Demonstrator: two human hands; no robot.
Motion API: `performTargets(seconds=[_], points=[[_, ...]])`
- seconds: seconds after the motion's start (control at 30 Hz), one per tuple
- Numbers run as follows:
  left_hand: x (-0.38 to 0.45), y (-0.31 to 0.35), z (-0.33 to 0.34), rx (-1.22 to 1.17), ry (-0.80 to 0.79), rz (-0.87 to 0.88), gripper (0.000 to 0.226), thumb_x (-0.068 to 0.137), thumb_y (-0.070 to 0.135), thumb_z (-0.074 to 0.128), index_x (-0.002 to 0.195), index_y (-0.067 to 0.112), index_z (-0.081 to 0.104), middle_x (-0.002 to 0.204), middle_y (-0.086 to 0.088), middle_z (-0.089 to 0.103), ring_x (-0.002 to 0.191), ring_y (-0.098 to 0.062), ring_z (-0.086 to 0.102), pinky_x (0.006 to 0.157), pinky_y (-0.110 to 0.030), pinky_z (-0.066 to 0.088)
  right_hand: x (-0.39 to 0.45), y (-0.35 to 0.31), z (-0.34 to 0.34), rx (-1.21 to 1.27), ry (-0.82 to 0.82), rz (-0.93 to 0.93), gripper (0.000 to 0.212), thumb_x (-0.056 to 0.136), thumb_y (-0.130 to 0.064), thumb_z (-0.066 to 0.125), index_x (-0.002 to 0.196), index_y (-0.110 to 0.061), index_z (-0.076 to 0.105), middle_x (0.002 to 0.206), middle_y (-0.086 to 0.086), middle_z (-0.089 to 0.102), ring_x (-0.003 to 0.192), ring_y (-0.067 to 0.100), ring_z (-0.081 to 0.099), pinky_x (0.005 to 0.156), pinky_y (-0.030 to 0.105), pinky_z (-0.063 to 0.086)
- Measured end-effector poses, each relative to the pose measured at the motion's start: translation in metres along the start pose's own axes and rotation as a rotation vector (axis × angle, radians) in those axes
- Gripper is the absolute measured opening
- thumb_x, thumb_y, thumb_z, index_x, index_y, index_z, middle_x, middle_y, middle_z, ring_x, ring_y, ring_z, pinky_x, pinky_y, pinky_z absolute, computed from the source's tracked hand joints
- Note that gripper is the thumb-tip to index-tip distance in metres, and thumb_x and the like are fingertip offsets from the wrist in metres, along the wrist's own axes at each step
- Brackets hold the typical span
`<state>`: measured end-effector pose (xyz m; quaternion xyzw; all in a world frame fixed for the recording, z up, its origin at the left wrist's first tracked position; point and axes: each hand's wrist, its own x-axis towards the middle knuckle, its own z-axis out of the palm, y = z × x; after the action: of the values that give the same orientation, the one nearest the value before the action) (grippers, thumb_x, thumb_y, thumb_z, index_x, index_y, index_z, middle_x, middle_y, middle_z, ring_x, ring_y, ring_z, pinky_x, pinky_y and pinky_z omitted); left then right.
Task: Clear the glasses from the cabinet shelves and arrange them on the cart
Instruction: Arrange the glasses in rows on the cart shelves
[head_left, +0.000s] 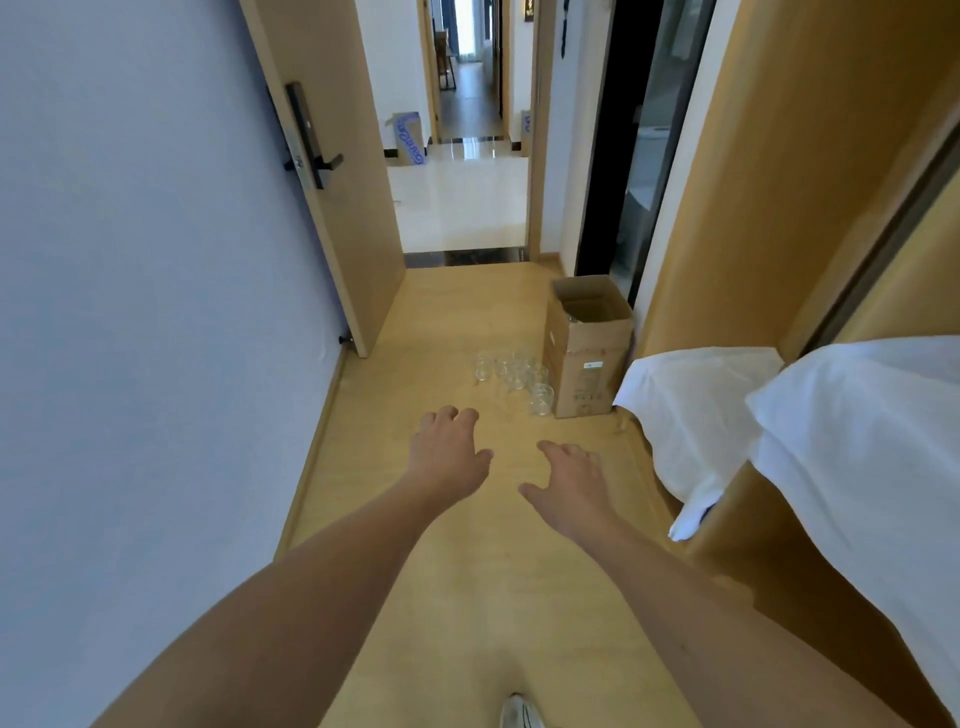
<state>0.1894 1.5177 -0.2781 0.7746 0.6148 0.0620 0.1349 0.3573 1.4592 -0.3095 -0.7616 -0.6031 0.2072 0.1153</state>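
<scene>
Reached both arms forward over the floor (467, 597): left hand (447, 452) loosely curled, right hand (569, 480) spread, both holding nothing. Glasses (511, 371) clustered beside cardboard box (589, 358).

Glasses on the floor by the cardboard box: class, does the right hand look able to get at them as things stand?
Probably yes. The right hand is open and empty, stretched toward the glasses, with only bare wooden floor between. The cardboard box stands beside them, not in front. It is not yet touching them.
</scene>
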Motion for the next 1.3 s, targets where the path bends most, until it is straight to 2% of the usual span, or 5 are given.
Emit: performTargets(seconds=[0.27,0.47,0.97,1.3], points=[[0.129,0.001,0.002,-0.005,-0.057,-0.053,0.060,0.095,0.043,0.059,0.147,0.017,0.042,0.147,-0.011,0.045,0.135,-0.033,0.038,0.110,-0.044,0.038,0.131,0.004,-0.013,0.022,-0.064,0.021,0.068,0.091,-0.051,0.064,0.150,-0.025,0.040,0.147,0.006,0.046,0.136,0.032,0.036,0.110,0.043,0.037],[0.224,-0.006,0.009,-0.041,-0.073,-0.047,0.059,0.095,0.042,0.061,0.145,0.017,0.044,0.144,-0.009,0.047,0.132,-0.032,0.041,0.106,-0.042,0.041,0.224,-0.005,-0.016,0.048,-0.057,0.055,0.068,0.091,-0.051,0.064,0.150,-0.026,0.041,0.147,0.005,0.047,0.135,0.031,0.036,0.110,0.042,0.036],[0.536,-0.099,0.020,-0.100,-0.206,-0.040,0.056,0.093,0.039,0.062,0.142,0.016,0.047,0.137,-0.010,0.052,0.127,-0.034,0.044,0.099,-0.041,0.040,0.512,-0.067,0.017,0.054,-0.134,0.213,0.068,0.089,-0.050,0.066,0.149,-0.024,0.044,0.144,0.007,0.049,0.136,0.033,0.038,0.111,0.040,0.036],[0.674,-0.132,0.038,-0.120,-0.315,-0.099,0.058,0.092,0.040,0.062,0.143,0.016,0.047,0.142,-0.012,0.048,0.130,-0.036,0.046,0.105,-0.041,0.043,0.650,-0.083,0.028,0.079,-0.240,0.285,0.069,0.089,-0.048,0.066,0.150,-0.024,0.044,0.145,0.008,0.049,0.134,0.033,0.040,0.109,0.039,0.037]])
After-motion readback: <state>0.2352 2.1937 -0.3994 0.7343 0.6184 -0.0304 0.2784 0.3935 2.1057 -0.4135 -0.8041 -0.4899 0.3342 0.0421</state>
